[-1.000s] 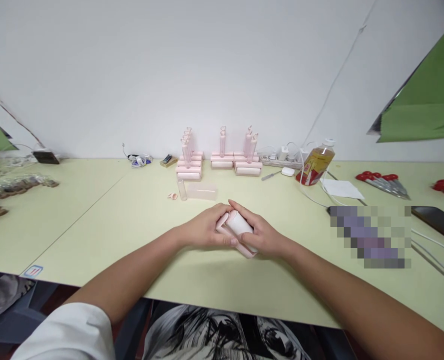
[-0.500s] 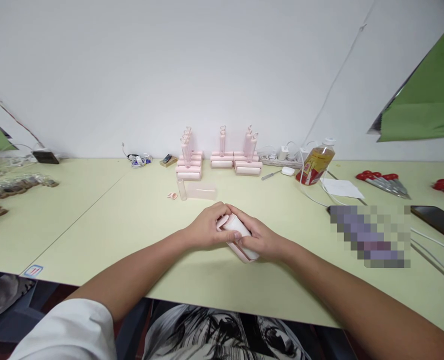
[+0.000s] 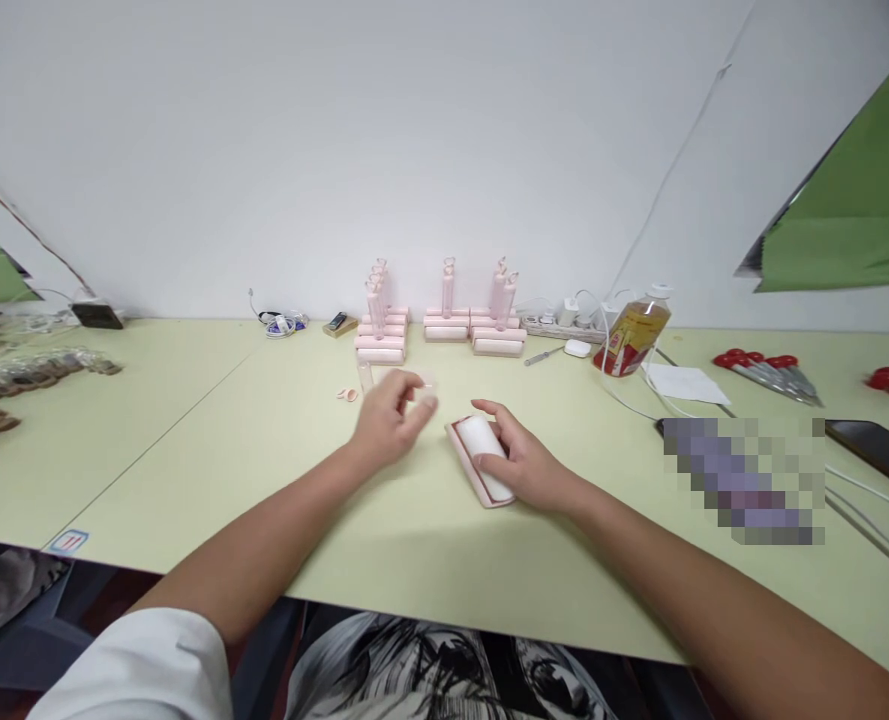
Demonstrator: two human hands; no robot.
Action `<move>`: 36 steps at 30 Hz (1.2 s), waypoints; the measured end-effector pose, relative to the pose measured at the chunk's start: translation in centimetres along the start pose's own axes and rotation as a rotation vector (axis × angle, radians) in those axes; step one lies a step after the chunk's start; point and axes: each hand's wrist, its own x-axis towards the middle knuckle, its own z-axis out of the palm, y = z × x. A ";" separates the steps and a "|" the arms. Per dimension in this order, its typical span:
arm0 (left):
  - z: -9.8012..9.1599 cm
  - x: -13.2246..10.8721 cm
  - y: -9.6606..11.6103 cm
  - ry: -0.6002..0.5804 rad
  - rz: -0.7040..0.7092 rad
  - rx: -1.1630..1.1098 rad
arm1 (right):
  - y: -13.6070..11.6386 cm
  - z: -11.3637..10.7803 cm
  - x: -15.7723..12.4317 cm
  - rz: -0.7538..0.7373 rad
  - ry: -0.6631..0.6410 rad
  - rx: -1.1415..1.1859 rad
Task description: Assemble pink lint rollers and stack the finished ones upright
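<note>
My right hand point(image 3: 530, 462) holds a lint roller head point(image 3: 465, 466) above the table, thumb across its white roll and fingers behind the pink shell. To the left, my left hand point(image 3: 385, 428) is apart from it, slightly blurred, with thumb and fingers spread. It covers most of a clear pinkish cover point(image 3: 430, 382); whether the fingertips touch that cover I cannot tell. Just beyond this hand stands a clear tube point(image 3: 365, 376), partly hidden. Small pink ring-shaped pieces point(image 3: 347, 395) lie beside the tube.
Several pink lint rollers point(image 3: 448, 322) stand along the wall. A drink bottle point(image 3: 634, 330), a power strip point(image 3: 564, 327), a screwdriver point(image 3: 543, 356) and a white case point(image 3: 577, 348) are at the right. Red-handled tools point(image 3: 766, 370), cables and a dark phone point(image 3: 875, 445) lie farther right.
My left hand has let go of the lint roller head and moved left and away from me, over the clear cover. My right hand keeps its hold, and the white roll now shows more fully.
</note>
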 end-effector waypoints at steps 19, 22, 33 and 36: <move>-3.3 4.2 -10.4 -0.292 -0.337 0.563 | 2.3 -2.9 2.3 0.234 0.350 -0.268; -3.8 3.8 -10.7 -0.340 -0.302 0.506 | 2.2 -2.9 2.3 0.210 0.380 -0.332; -2.7 2.1 -3.7 -0.460 -0.114 0.377 | -0.7 -1.1 -0.1 -0.216 0.286 -0.099; 0.0 0.5 1.1 -0.666 0.168 0.329 | -1.3 0.4 -0.8 -0.209 0.072 0.011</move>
